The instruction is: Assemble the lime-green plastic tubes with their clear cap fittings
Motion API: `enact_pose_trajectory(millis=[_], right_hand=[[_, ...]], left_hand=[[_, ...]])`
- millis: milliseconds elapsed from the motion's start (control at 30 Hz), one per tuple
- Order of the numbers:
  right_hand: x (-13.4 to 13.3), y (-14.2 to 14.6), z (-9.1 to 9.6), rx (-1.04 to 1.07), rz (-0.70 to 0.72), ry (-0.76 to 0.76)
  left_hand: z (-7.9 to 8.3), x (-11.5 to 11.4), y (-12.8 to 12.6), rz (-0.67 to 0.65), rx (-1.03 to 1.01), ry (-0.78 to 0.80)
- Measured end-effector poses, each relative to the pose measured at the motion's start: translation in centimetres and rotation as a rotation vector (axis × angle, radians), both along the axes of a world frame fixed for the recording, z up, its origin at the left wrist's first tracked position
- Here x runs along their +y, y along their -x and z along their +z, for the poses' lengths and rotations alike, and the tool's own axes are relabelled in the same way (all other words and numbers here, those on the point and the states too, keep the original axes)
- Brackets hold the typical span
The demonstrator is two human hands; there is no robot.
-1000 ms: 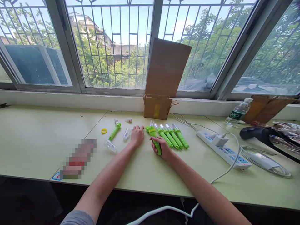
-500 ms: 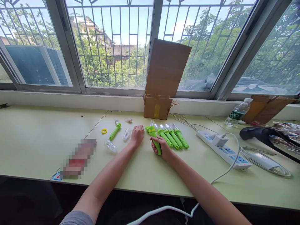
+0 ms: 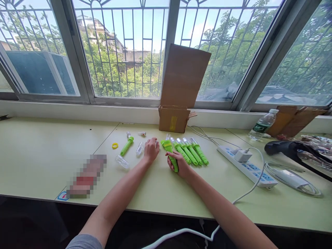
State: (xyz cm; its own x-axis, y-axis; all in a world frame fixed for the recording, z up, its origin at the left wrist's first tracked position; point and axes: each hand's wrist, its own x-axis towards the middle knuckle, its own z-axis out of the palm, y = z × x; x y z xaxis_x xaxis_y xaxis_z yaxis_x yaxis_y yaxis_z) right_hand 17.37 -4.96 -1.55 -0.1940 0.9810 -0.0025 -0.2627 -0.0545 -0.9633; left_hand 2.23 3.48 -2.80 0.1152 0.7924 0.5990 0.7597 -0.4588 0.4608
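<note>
Green torch (image 3: 173,161) is pointing toward 11 o'clock, right hand (image 3: 182,165) clasping it.
Left hand (image 3: 151,150) is curling at 10 o'clock from the right; I cannot tell its grip.

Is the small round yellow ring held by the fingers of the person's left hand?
No, the small round yellow ring lies on the pale green table, clearly apart from the left hand.

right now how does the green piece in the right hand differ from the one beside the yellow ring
The held piece is gripped in the right hand; the lying piece rests on the table. In the picture, the held piece's far end slants left, the lying piece's right. Both are bright green.
</note>
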Motion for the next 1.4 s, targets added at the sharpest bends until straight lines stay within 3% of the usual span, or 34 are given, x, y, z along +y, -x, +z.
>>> enact_pose_trajectory(millis=[800,1400], right_hand=[[0.0,0.1,0.1,-0.008,-0.003,-0.007],[0.1,0.0,0.0,-0.01,-0.011,-0.004]], left_hand=[[0.1,0.3,0.0,-0.046,-0.06,0.149],[-0.3,0.7,0.1,-0.041,-0.07,0.152]])
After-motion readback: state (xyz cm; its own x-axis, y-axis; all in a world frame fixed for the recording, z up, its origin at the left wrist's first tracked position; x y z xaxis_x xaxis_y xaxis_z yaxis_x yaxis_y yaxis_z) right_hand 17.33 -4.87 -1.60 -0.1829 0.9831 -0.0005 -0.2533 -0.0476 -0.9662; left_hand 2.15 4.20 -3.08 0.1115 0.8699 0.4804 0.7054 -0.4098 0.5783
